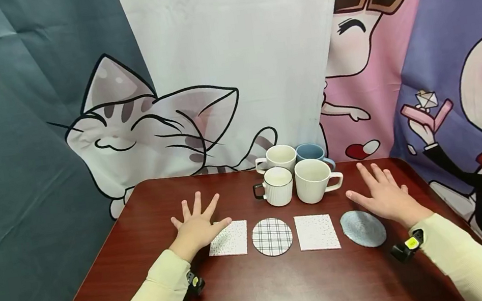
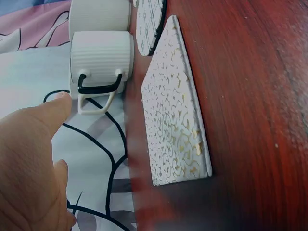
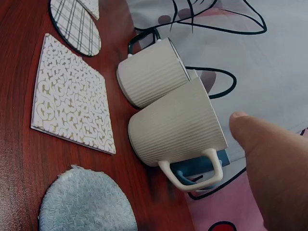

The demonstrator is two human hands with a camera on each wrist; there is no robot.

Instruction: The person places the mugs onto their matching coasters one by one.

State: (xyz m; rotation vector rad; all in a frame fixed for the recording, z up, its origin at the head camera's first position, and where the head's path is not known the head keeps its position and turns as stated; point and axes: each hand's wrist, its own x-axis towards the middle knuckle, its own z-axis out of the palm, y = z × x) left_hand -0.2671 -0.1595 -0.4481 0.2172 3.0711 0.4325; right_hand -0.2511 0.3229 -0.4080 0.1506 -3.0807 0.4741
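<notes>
With fingers spread, my left hand [image 1: 196, 228] hovers by the left square patterned coaster [image 1: 231, 239]. My right hand [image 1: 387, 197], also spread and holding nothing, is over the table just behind the fuzzy grey-blue round coaster [image 1: 363, 228]. Between them lie a round plaid coaster [image 1: 272, 237] and a second square patterned coaster [image 1: 317, 232]. Behind the coasters, several mugs stand upright in a cluster: a ribbed white mug with a black handle [image 1: 278, 187], a larger white mug [image 1: 311, 181], another white mug [image 1: 281, 156] and a blue mug [image 1: 310, 151], partly hidden at the back.
All of this rests on a dark red wooden table [image 1: 279, 294]. A printed cloth backdrop [image 1: 230, 44] with cartoon figures hangs right behind the table's far edge, close to the rear mugs. A small camera is strapped to each wrist.
</notes>
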